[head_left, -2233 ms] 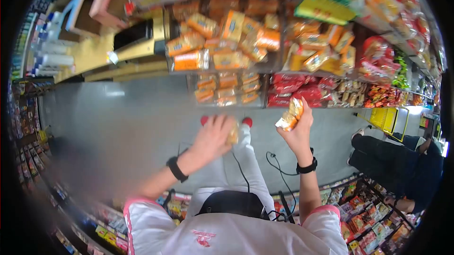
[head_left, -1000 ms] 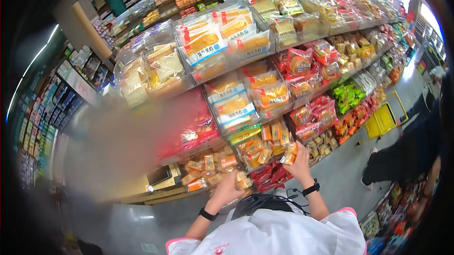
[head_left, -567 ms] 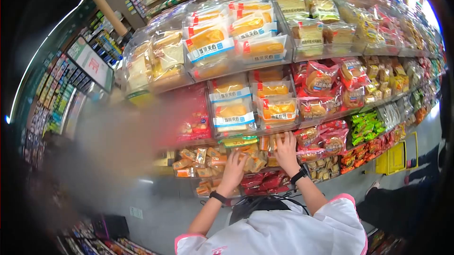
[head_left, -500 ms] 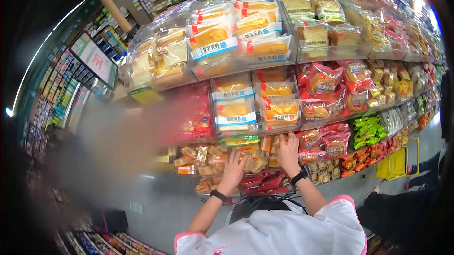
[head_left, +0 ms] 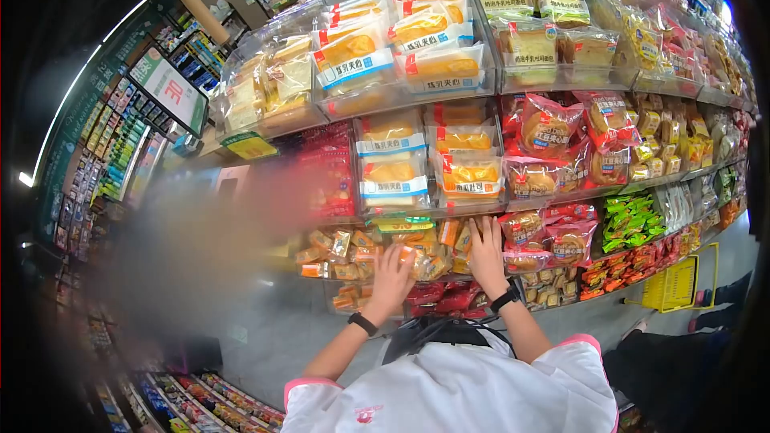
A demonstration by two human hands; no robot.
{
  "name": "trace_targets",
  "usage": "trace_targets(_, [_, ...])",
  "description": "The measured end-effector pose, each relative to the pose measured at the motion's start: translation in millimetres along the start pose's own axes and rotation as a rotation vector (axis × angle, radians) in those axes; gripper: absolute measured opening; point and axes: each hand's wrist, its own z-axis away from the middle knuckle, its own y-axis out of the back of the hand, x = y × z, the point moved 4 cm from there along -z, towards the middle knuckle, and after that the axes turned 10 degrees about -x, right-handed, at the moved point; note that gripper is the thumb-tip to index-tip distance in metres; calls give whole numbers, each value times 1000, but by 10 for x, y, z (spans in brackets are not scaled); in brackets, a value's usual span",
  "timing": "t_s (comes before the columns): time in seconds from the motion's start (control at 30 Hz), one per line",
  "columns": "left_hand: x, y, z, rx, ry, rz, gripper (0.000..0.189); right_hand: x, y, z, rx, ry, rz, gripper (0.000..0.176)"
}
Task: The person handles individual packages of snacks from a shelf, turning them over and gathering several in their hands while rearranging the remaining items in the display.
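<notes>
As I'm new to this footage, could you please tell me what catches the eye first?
The left hand and right hand rest on orange packs, lower centre. Above, big bread bags crowd the top; a yellow basket stands low at far right.

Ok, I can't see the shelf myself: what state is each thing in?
Small orange-wrapped snack packets, jumbled loosely on their shelf.
Left hand, palm down on the packets; grip unclear.
Right hand, open, fingers spread over the packets.
Clear-bagged bread loaves, sealed, stacked.
Yellow shopping basket, upright on the floor.
</notes>
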Motion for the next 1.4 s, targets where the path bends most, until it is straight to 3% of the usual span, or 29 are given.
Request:
trace_targets(0.1, [125,47,-46,114,-191,-57,63,-38,66,170,43,41,-49,48])
trace_targets(0.27, [256,-11,-351,-23,-312,-77,50,-7,92,509,64,14,-126,37])
trace_targets(0.5, [221,-95,-701,-63,-270,-140,52,145,255,961,46,-87,-212,34])
trace_targets(0.53, [275,-5,-728,45,-287,-238,56,142,292,1017,49,-110,-214,32])
trace_targets(0.63, [120,-209,-820,-284,-9,-249,58,196,273,1143,50,-140,-201,29])
trace_targets(0.67, [36,-352,-824,-134,-27,-344,58,204,272,1169,49,-145,-204,29])
trace_targets(0.77, [-21,-486,-876,-169,-1,-354,54,203,256,1208,34,-161,-229,28])
trace_targets(0.87, [50,-404,-872,84,-83,-369,52,172,231,1206,24,-163,-258,28])
trace_targets(0.97, [112,-413,-915,-68,30,-361,50,123,202,1196,16,-160,-269,28])
trace_targets(1.17, [-3,-565,-823,-99,5,-209,56,98,114,1185,-2,-153,-271,29])
trace_targets(1.27, [145,-291,-686,69,-100,66,55,110,87,1211,-19,-165,-274,28])
trace_targets(1.4, [71,-249,-624,-2,-39,124,47,148,82,1241,-37,-183,-287,26])
